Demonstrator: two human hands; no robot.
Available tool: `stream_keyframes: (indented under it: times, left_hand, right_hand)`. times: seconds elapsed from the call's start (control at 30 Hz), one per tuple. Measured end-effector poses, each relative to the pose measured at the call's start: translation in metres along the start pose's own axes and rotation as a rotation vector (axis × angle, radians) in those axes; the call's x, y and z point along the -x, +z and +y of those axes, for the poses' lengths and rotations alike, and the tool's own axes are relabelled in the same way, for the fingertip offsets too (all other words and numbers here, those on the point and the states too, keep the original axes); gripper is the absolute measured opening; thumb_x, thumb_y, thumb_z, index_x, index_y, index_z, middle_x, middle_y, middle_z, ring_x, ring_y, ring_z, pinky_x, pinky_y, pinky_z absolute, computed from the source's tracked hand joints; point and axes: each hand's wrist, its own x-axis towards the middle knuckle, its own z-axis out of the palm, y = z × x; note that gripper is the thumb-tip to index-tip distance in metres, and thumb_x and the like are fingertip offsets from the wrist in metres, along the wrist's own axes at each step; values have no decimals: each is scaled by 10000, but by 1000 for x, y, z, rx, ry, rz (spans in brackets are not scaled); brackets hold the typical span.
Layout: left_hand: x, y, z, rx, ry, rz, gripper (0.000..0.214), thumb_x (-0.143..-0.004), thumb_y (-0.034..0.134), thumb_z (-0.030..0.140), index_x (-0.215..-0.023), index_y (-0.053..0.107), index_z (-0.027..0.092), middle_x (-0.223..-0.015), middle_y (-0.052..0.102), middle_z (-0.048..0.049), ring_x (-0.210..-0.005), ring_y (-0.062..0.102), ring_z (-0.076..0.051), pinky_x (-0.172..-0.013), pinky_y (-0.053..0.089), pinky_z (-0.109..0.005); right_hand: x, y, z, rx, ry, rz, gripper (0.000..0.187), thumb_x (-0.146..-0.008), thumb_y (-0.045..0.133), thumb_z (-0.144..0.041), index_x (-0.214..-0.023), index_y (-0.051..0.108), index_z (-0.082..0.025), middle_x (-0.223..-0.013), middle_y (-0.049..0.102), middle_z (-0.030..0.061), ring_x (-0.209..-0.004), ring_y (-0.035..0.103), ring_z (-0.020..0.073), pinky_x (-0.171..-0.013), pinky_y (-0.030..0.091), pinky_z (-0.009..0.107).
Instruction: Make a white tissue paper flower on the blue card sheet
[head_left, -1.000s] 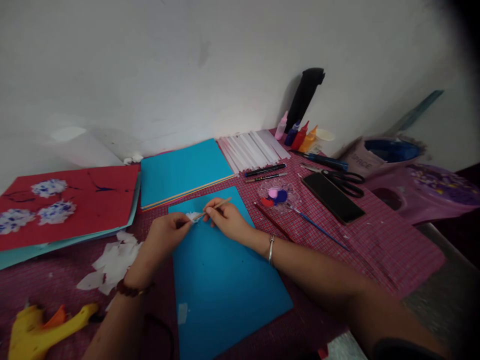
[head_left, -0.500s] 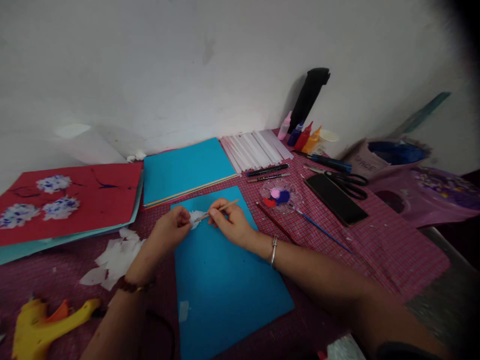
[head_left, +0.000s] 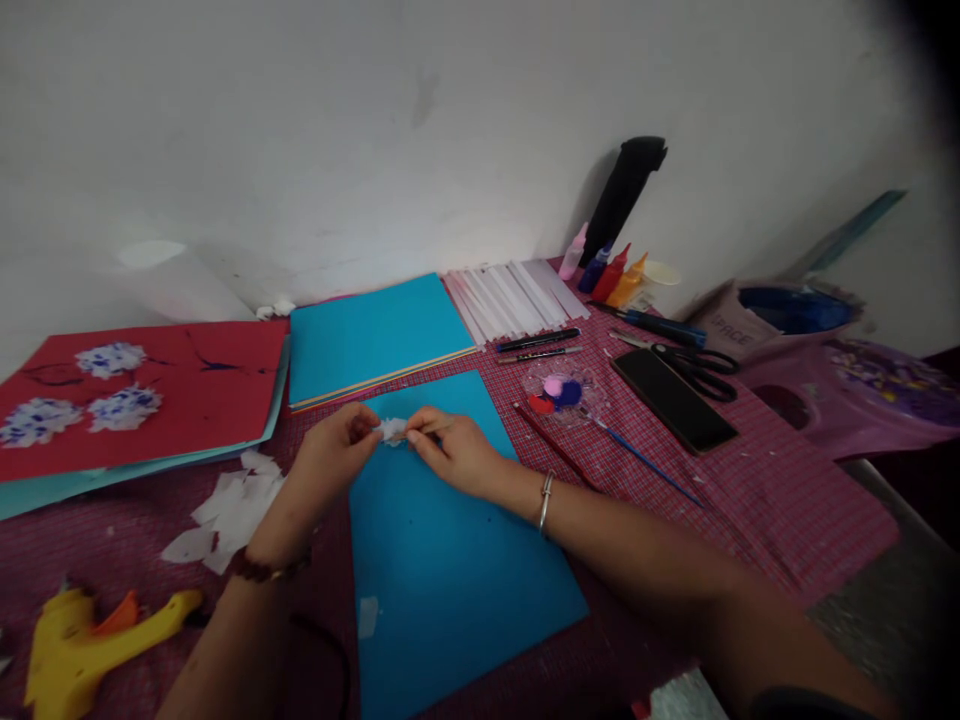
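Note:
My left hand (head_left: 337,450) pinches a small crumpled piece of white tissue (head_left: 392,430) over the far end of a blue paper sheet (head_left: 442,550). My right hand (head_left: 454,450) meets it from the right, fingers closed on the same tissue and on a thin wooden brush handle that lies almost hidden along the fingers. Both hands hover just above the sheet, fingertips almost touching.
A red sheet with white-and-blue paper flowers (head_left: 142,390) lies at left, white scraps (head_left: 225,505) beside it, a yellow glue gun (head_left: 90,640) near left. A blue paper stack (head_left: 375,335), white strips (head_left: 510,290), pens, paint dish (head_left: 559,390), paint bottles (head_left: 607,270), phone (head_left: 671,400) and scissors (head_left: 697,365) lie beyond.
The brush handle, which stuck out up and to the right of my right hand, has swung down and is tucked along the fingers. Both hands closed in on the tissue.

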Motion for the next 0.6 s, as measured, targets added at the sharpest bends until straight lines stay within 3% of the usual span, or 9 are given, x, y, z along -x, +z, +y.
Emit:
stream_keyframes:
  times: [0.13,0.37,0.47,0.6]
  left_hand:
    - [0,-6,1,-206,35,38,207,-767,451,254,-892,606,198,-924,670,-74,-866,620,-227,-774,457,-333]
    - [2,-6,9,-448,9,-52,344,-793,358,159,-1019,617,170,-1085,674,-115,-1012,620,-258,-868,445,-357]
    - [2,-6,8,-455,24,-72,357,-772,384,144,-1054,603,139,-1101,664,-124,-1008,620,-251,-870,451,-347]
    - [2,-7,3,-356,18,-60,352,-755,398,138,-1048,594,135,-1071,669,-115,-991,624,-232,-871,454,-338]
  right_hand:
    - [0,-1,-4,96,-52,-12,181,-929,442,-241,-954,612,-182,-879,657,35,-753,594,144,-680,400,243]
    - [-1,0,-6,153,-20,-30,164,-910,465,-208,-933,619,-158,-884,663,49,-744,594,154,-662,399,255]
    - [-1,0,-3,-27,32,28,181,-913,448,-241,-853,599,-162,-863,644,45,-689,584,133,-637,419,247]
    - [-4,-1,7,-418,214,216,180,-896,452,-323,-807,520,-182,-694,597,8,-557,548,116,-549,439,237]
